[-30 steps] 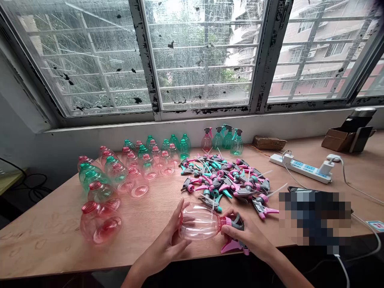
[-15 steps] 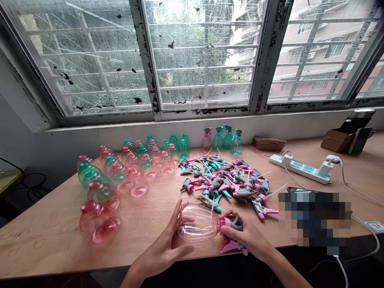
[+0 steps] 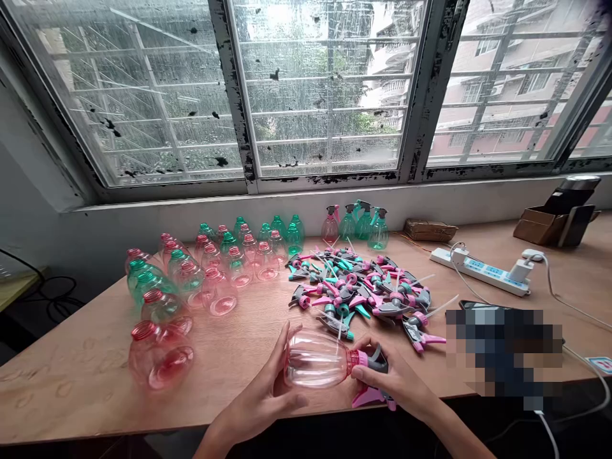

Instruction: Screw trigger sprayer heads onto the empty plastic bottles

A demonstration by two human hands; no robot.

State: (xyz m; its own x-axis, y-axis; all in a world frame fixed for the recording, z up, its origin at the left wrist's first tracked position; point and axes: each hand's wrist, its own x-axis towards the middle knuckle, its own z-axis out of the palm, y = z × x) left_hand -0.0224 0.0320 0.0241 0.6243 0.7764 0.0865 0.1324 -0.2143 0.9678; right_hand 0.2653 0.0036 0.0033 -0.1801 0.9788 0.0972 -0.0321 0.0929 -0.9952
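Observation:
A clear pink spray bottle point(image 3: 318, 360) lies on its side in the air above the table's front edge, its neck to the right. My left hand point(image 3: 262, 389) cups its base end, fingers partly behind it and the thumb below. My right hand point(image 3: 401, 379) is closed around the grey and pink spray head point(image 3: 369, 396) at the neck; its pink trigger and nozzle point down below my fingers. Behind the bottle lies a heap of loose spray heads point(image 3: 354, 280) in grey, pink and green, with thin white tubes.
Several pink and green bottles without heads, such as a pink one point(image 3: 160, 357), stand on the left. Spray bottles with heads point(image 3: 364, 223) stand by the wall. A power strip point(image 3: 482, 271), a wooden block point(image 3: 430, 229), a cardboard box point(image 3: 535, 223) and a blurred dark object point(image 3: 507, 350) are on the right.
Both hands keep their hold on the bottle, with only a slight turn of it. The whole view has shifted a little.

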